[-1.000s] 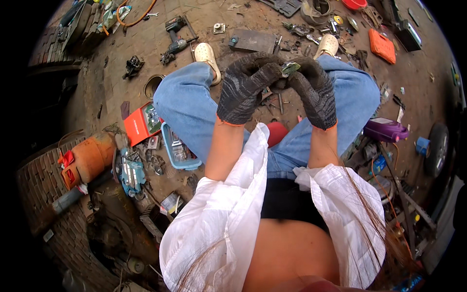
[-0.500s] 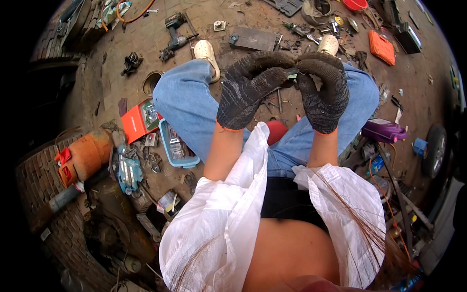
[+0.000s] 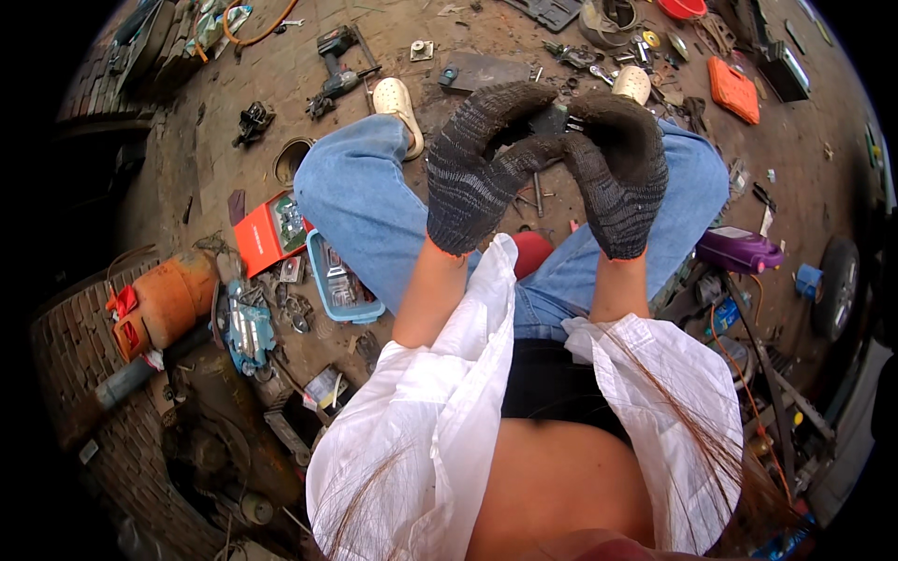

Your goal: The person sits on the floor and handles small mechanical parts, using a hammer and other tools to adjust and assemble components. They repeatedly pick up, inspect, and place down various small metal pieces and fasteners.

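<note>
Both my hands wear dark knitted work gloves and meet in front of my knees. Between the curled fingers of my left hand (image 3: 479, 168) and my right hand (image 3: 624, 178) is a small dark flat piece (image 3: 548, 120). Shiny thin metal shows at its right end, by my right fingers. The gloves cover much of it, so its kind is not clear. Beyond my hands lies a flat grey metal block (image 3: 482, 72) on the ground. Below them, a thin metal rod (image 3: 538, 194) lies between my legs.
At my left are an open red box (image 3: 257, 238), a blue plastic tub (image 3: 351, 309) of metal parts and an orange gas cylinder (image 3: 173, 299). A cordless drill (image 3: 337, 65) lies ahead. On the right are an orange case (image 3: 732, 91), a purple bottle (image 3: 739, 251) and a wheel (image 3: 835, 290).
My fingers have shifted round the small piece. Its dark flat face and shiny end now show, where a bit of green showed before. My thumbs now meet below it.
</note>
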`<state>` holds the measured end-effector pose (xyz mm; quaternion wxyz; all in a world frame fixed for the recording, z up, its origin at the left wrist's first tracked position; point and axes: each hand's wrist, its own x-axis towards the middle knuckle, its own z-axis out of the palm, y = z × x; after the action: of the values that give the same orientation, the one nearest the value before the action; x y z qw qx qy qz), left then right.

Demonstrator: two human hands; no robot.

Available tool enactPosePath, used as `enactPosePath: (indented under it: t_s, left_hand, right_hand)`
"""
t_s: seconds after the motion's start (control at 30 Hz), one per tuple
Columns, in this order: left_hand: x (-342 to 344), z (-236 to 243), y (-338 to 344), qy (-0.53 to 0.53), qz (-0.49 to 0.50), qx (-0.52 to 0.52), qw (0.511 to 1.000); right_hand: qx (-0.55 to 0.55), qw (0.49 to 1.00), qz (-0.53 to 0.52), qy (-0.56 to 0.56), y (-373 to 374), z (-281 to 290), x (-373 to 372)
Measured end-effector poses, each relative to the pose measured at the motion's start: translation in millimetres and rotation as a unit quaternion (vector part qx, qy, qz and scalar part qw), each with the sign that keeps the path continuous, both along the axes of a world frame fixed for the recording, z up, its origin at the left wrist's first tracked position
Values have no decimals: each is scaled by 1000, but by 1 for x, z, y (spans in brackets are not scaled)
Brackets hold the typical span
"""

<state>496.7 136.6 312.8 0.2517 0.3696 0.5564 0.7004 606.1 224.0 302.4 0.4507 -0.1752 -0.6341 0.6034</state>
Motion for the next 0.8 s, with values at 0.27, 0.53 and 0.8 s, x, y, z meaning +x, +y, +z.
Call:
enactPosePath:
  t_s: [0.27,0.53,0.8]
  left_hand:
    - [-2,-2,0,66,1,7,998]
    - [4,-2,-6,-117,-26,64,991]
    - [-3,-8,-17,-132,-64,78,986]
  right_hand:
    - [-39,998,16,52,-2,5,-1]
    - [-20,999,35,32,-1,6,2]
    - [-37,997,56,40,-3,5,5]
